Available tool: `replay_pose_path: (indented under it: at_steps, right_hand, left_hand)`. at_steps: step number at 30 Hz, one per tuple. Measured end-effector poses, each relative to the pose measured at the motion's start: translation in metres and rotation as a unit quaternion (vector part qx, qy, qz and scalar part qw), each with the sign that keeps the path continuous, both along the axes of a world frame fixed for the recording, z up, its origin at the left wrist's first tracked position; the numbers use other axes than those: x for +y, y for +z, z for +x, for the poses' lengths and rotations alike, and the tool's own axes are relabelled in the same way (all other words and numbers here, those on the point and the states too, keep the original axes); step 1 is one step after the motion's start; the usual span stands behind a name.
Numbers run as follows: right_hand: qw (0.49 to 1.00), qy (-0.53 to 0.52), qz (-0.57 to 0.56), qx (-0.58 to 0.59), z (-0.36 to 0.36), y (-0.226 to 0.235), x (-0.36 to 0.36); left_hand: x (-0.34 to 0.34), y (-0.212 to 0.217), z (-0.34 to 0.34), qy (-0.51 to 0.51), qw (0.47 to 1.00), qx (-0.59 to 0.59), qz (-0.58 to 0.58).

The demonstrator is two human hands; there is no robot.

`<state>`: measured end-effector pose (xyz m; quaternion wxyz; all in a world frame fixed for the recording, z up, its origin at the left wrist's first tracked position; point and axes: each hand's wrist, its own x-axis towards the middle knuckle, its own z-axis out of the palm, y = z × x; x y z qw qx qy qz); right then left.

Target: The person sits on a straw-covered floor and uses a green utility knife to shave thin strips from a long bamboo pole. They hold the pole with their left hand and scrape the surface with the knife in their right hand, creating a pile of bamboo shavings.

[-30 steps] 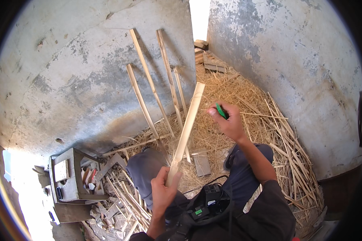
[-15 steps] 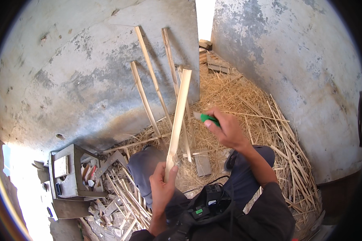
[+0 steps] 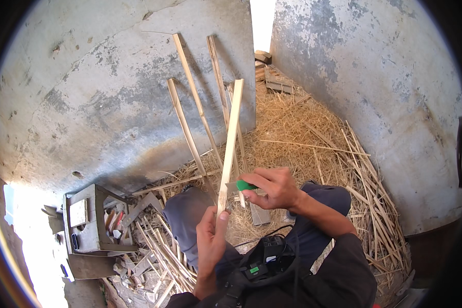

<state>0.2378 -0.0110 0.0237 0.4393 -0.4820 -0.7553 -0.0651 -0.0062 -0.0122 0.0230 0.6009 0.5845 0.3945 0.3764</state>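
Note:
My left hand (image 3: 210, 233) is closed around the lower end of a split bamboo strip (image 3: 232, 136), which slants up and away from me. In my right hand (image 3: 276, 188) is a knife with a green handle (image 3: 245, 185). Its short blade (image 3: 231, 187) meets the edge of the strip just above my left hand; whether it cuts in, I cannot tell. The strip's lower part looks rough and fibrous near the blade.
Several bamboo strips (image 3: 190, 87) lean on the weathered wall (image 3: 102, 102). Straw-like shavings (image 3: 287, 120) cover the floor, with thin sticks (image 3: 380, 220) heaped at right and more sticks (image 3: 161, 246) at left. An overturned wooden stool (image 3: 87, 218) stands at left.
My right hand has come down and left with the knife, from clear of the strip to its edge. The strip has turned and sits slightly higher and more upright.

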Motion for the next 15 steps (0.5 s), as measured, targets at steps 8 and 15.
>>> replay_pose_path:
  at_steps: [8, 15]
  right_hand:
    - [0.999, -0.052, 0.002, -0.005, 0.014, 0.004, 0.004]
    - [0.999, -0.040, 0.020, -0.014, 0.013, 0.004, 0.006]
  left_hand:
    - [-0.006, -0.008, -0.006, 0.003, 0.998, 0.011, -0.057]
    - [-0.009, -0.016, -0.011, 0.000, 0.999, 0.024, -0.021]
